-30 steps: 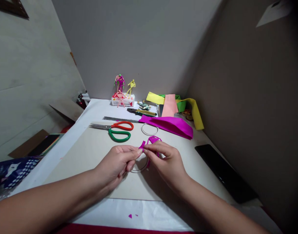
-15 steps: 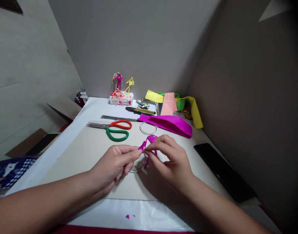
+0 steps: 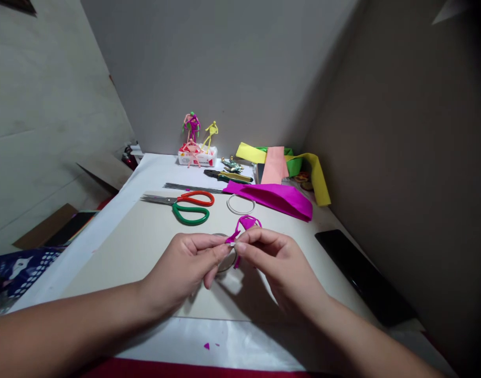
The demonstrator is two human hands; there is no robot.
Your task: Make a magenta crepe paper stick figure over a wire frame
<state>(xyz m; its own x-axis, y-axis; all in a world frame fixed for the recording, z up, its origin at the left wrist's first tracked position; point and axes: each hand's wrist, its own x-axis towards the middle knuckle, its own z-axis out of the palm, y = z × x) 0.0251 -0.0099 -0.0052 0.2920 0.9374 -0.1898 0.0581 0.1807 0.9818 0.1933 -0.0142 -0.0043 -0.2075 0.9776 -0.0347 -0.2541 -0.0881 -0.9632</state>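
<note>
Between my hands is a small magenta paper figure (image 3: 247, 222) with thin looped arms and a narrow leg hanging below. My left hand (image 3: 191, 257) pinches a loose magenta paper piece (image 3: 232, 239) at the figure's left side, thumb on top. Thumb and forefinger of my right hand (image 3: 281, 260) are closed right beside it, at a tiny white bit (image 3: 232, 244). My right fingers hide part of the figure's lower body. Under the fingertips a thin ring (image 3: 225, 265) shows partly, its left side covered by my left hand.
On the board (image 3: 118, 252) lie scissors (image 3: 191, 207) with red and green handles and a white ring (image 3: 241, 204). Behind are wires (image 3: 191, 187), pliers (image 3: 228, 176), magenta paper (image 3: 279, 198) and several paper figures (image 3: 192, 126) on a box (image 3: 196, 156). A black phone (image 3: 362, 275) lies right.
My right fingers have come down and closed in beside my left fingertips, and a tiny white bit now shows there. The whole view has shifted slightly.
</note>
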